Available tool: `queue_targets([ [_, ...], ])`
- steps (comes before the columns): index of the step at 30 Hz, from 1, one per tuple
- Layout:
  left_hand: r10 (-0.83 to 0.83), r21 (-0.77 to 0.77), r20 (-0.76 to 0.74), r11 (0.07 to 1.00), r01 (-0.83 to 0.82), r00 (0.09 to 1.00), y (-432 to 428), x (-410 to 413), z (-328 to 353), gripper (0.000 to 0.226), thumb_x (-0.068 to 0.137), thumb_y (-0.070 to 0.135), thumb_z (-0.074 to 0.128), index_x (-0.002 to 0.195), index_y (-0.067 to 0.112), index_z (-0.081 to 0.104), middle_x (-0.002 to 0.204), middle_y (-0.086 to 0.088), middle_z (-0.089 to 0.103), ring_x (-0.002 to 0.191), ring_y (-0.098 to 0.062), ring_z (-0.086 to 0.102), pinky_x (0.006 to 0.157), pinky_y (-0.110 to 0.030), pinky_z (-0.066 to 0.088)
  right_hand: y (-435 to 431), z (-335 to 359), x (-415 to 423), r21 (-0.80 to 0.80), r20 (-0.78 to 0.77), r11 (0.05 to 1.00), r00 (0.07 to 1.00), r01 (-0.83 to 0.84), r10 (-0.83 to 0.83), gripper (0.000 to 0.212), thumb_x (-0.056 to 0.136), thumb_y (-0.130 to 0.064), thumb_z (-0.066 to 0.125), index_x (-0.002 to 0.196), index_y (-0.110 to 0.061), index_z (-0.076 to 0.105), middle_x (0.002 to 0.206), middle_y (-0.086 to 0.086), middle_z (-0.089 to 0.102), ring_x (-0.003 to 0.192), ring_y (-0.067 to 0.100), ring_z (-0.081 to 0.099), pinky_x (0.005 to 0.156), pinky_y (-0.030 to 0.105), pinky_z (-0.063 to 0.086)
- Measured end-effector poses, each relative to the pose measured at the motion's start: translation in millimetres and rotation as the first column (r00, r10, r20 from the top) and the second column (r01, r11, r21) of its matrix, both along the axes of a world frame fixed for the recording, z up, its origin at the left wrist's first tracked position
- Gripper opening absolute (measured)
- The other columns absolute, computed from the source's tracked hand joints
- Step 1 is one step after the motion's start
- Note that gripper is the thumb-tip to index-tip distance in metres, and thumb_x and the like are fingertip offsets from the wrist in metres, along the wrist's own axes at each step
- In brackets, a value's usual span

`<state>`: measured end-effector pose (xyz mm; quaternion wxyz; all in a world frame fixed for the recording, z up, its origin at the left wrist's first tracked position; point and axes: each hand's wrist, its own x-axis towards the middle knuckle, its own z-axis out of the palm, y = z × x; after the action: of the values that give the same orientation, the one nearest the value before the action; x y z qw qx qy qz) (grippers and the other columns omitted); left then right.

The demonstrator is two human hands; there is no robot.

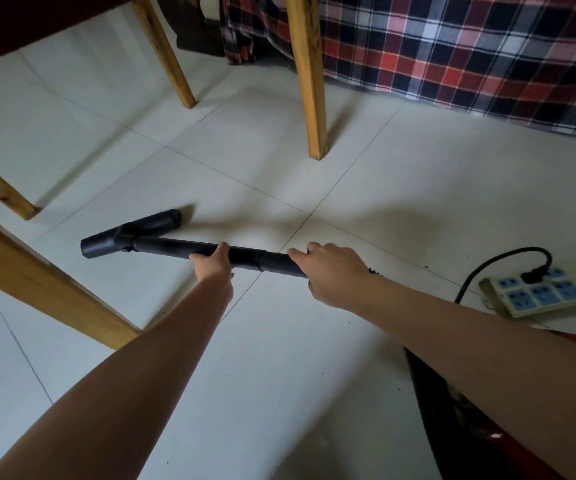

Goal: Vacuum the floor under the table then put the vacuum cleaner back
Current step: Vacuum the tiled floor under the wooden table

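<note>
A black vacuum wand [165, 247] lies low over the white tiled floor [279, 358], pointing left. Its flat floor nozzle [130, 233] rests on the tiles between the wooden table legs. My left hand [212, 261] grips the wand near its middle. My right hand [331, 275] grips the rear end of the wand, where a ribbed hose begins. The red and black vacuum body [466, 431] sits at the bottom right, partly hidden under my right forearm.
Wooden table legs stand at the back centre [309, 81], back left [163, 53] and left [1, 188], with a rail [37, 278] at lower left. A plaid cloth [452, 46] hangs at the back right. A power strip [539, 292] with a black plug lies at the right.
</note>
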<state>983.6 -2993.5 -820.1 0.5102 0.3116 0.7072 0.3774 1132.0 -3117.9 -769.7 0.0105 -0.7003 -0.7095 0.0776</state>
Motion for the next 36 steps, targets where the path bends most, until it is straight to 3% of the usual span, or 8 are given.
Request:
queue_targets([
  [5,-0.112,0.017,0.014,0.994,0.112,0.994,5.1,17.5,4.6,0.023,0.090,0.016,0.054,0.109,0.011,0.041,0.110,-0.011,0.055,0.093,-0.025,0.056,0.081,-0.033,0.048,-9.2,2.8,4.9,-0.013,-0.027,0.999,0.998,0.053,-0.053,0.041,0.087,-0.007,0.049,0.126,-0.012,0.040,0.105,0.009,0.052,0.074,0.024,0.040,0.050,0.028,0.020],
  [10,-0.177,0.038,0.030,0.984,0.176,0.984,9.3,39.4,8.7,0.021,0.090,0.015,0.053,0.108,0.010,0.043,0.102,-0.011,0.055,0.085,-0.025,0.053,0.068,-0.029,0.045,-11.8,6.8,13.0,-0.032,-0.030,0.991,0.991,0.126,-0.127,0.038,0.087,-0.008,0.049,0.124,-0.011,0.040,0.105,0.009,0.051,0.074,0.024,0.040,0.059,0.031,0.027],
  [17,-0.235,0.058,0.002,0.970,0.235,0.972,17.6,50.9,11.2,0.008,0.091,0.009,0.054,0.092,0.013,0.047,0.090,-0.008,0.054,0.085,-0.024,0.049,0.062,-0.026,0.042,-9.1,-3.8,9.2,-0.049,-0.054,0.986,0.985,0.160,-0.163,0.037,0.089,-0.011,0.048,0.124,-0.009,0.040,0.100,0.008,0.050,0.070,0.022,0.040,0.045,0.026,0.016],
  [21,-0.309,0.059,0.001,0.949,0.309,0.951,18.0,56.0,6.9,0.030,0.092,0.009,0.054,0.073,0.027,0.039,0.075,0.001,0.049,0.086,-0.023,0.050,0.068,-0.027,0.043,-12.4,-13.3,2.8,-0.082,-0.079,0.972,0.971,0.221,-0.228,0.036,0.089,-0.012,0.046,0.123,-0.009,0.039,0.087,0.003,0.035,0.056,0.016,0.032,0.045,0.027,0.015],
  [24,-0.351,0.069,0.012,0.934,0.350,0.936,19.0,64.0,4.3,0.014,0.092,0.009,0.054,0.098,0.019,0.048,0.084,0.000,0.053,0.099,-0.028,0.057,0.087,-0.034,0.045,-14.0,-16.6,3.2,-0.089,-0.067,0.957,0.957,0.275,-0.281,0.037,0.089,-0.013,0.047,0.125,-0.009,0.038,0.088,0.004,0.037,0.060,0.019,0.036,0.044,0.026,0.015],
  [29,-0.386,0.066,0.036,0.921,0.383,0.922,17.3,74.9,8.1,0.052,0.092,0.009,0.054,0.141,0.016,0.035,0.108,-0.007,0.055,0.103,-0.027,0.059,0.087,-0.033,0.046,-16.1,-16.0,3.3,-0.100,-0.031,0.940,0.943,0.327,-0.331,0.044,0.089,-0.014,0.046,0.132,-0.009,0.033,0.107,0.008,0.051,0.072,0.021,0.040,0.044,0.026,0.017],
  [33,-0.398,0.064,0.047,0.916,0.395,0.916,16.4,82.4,9.6,0.059,0.091,0.010,0.053,0.145,0.017,0.029,0.121,-0.008,0.056,0.106,-0.025,0.056,0.097,-0.035,0.046,-17.0,-9.0,4.4,-0.115,-0.014,0.925,0.931,0.361,-0.365,0.051,0.090,-0.013,0.049,0.137,-0.009,0.029,0.115,0.009,0.050,0.091,0.024,0.056,0.052,0.027,0.028],
  [36,-0.424,0.076,0.104,0.905,0.418,0.900,13.7,89.8,13.4,0.057,0.090,0.008,0.054,0.142,0.017,0.033,0.118,-0.007,0.056,0.099,-0.022,0.055,0.093,-0.034,0.047,-18.7,-5.7,8.5,-0.093,0.020,0.901,0.905,0.424,-0.424,0.052,0.090,-0.012,0.050,0.138,-0.009,0.028,0.118,0.009,0.049,0.099,0.025,0.057,0.062,0.031,0.034],
])
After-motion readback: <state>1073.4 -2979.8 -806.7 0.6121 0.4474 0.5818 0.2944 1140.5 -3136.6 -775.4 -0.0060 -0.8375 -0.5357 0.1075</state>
